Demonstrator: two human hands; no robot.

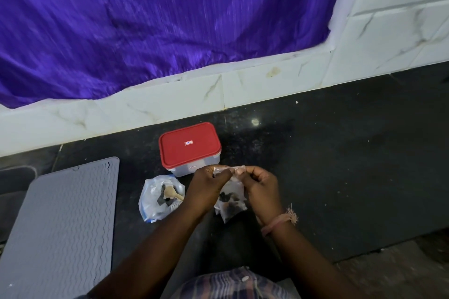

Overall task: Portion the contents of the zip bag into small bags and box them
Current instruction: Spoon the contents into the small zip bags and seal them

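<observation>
Both hands are up over the dark speckled stone table [340, 153], pinching the top edge of a small clear plastic bag [232, 192] between them. The left hand [209, 189] has its grip closed narrow on the bag's upper left corner, and the right hand [261, 189] does the same on the upper right, thumb and fingertips pressed together on the plastic. The bag hangs down between the 2 grips with some dark, brownish bits sitting in its lower half; can't tell exactly what they are.

Just left of the left grip, lying on the table, is the bigger clear zip bag [161, 198], crumpled open, with dark pieces and what looks like a light wooden spoon [173, 194] inside. Right behind the grips sits a clear rectangular plastic box with a red lid [189, 147], lid on. Further out to the left is a grey ribbed silicone mat [60, 221]. There's a pinkish thread band [279, 222] on the right wrist.
</observation>
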